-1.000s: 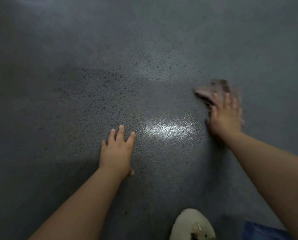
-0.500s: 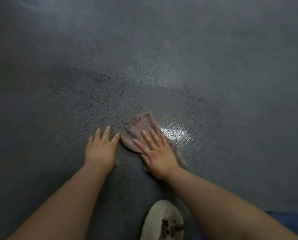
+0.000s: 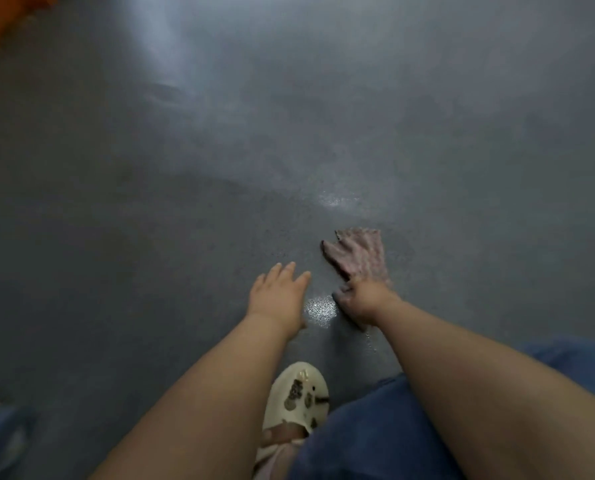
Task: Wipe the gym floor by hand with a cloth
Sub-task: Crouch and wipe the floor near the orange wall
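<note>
A: From the head view, where is the cloth?

B: It lies flat on the grey floor, right of centre, under and ahead of the right hand. It is pinkish-brown and blurred.

A: Which way does it run?

B: Its long axis goes away from the person, from the hand toward a ragged far edge. The far end looks wider; a dark corner shows on its left side.

A: What about the hands?

B: The right hand presses on the cloth's near end, knuckles up. Its fingers are smeared into the cloth, so whether they lie straight or curl round the fabric cannot be told. The left hand rests palm down on the bare floor just left of the cloth, fingers straight and close together, pointing away. The two hands are near each other but apart, with a small bright wet patch between them.

A: Any containers?

B: The view shows none. Below the arms there is a cream shoe with dark marks, blue trousers, and an orange strip in the upper left corner.
</note>
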Tool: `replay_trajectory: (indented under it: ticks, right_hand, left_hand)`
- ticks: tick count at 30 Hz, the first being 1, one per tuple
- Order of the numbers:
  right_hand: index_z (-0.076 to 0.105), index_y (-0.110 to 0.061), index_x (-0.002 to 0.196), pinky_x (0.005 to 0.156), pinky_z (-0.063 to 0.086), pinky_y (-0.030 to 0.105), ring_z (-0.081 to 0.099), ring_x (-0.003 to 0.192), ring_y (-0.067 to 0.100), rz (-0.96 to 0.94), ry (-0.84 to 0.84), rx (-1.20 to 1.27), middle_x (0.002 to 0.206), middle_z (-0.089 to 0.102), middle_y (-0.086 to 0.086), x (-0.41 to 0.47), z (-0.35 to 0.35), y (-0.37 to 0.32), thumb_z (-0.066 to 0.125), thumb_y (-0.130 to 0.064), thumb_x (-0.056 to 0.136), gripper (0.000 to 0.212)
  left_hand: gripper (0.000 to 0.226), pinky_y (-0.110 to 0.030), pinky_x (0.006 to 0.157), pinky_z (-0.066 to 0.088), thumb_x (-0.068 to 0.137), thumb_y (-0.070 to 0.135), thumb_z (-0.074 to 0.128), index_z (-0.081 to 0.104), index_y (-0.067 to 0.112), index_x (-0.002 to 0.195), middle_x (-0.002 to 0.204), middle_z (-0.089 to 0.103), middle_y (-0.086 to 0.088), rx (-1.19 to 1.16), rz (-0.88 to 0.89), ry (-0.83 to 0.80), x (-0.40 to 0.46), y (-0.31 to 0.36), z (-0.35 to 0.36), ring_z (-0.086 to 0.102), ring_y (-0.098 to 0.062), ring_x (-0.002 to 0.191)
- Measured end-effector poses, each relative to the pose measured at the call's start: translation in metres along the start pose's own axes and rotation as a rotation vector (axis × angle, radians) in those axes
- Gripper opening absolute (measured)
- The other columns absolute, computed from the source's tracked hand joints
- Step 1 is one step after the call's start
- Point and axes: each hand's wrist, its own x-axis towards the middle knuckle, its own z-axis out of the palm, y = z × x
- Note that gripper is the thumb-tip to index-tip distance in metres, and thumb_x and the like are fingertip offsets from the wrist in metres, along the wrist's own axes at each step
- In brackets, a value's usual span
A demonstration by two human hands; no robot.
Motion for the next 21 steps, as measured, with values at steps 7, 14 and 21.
replay_trajectory:
  ticks: [7, 14, 21]
  right_hand:
    - [0.056, -0.018, 0.127, 0.105, 0.037, 0.035, 0.047, 0.124, 0.031, -0.037, 0.171, 0.001, 0.134, 0.053, 0.011, -0.065, -0.025, -0.030, 0.050, -0.029, 0.089, 0.040]
    - [0.040, -0.021, 0.143, 0.117, 0.017, 0.040, 0.015, 0.145, 0.028, -0.160, 0.326, -0.028, 0.156, 0.024, 0.006, -0.133, -0.050, -0.039, 0.046, -0.020, 0.093, 0.051]
    - [0.057, -0.006, 0.125, 0.098, 0.044, 0.036, 0.051, 0.119, 0.034, 0.047, 0.361, 0.089, 0.129, 0.055, 0.019, -0.147, -0.064, 0.004, 0.046, -0.014, 0.092, 0.036]
  left_hand:
    - [0.084, -0.040, 0.117, 0.013, 0.087, 0.039, 0.064, 0.013, 0.025, 0.151, 0.160, 0.004, -0.003, -0.027, -0.013, 0.113, -0.043, 0.017, -0.022, 0.006, -0.025, 0.147]
    - [0.086, -0.042, 0.116, 0.016, 0.086, 0.040, 0.065, 0.012, 0.024, 0.152, 0.159, 0.007, -0.005, -0.044, -0.016, 0.210, -0.068, 0.011, -0.048, 0.008, -0.026, 0.146]
    - [0.075, -0.042, 0.116, 0.017, 0.090, 0.033, 0.061, 0.018, 0.022, 0.150, 0.158, 0.011, -0.005, -0.090, 0.040, 0.252, -0.063, 0.034, -0.032, 0.011, -0.026, 0.146]
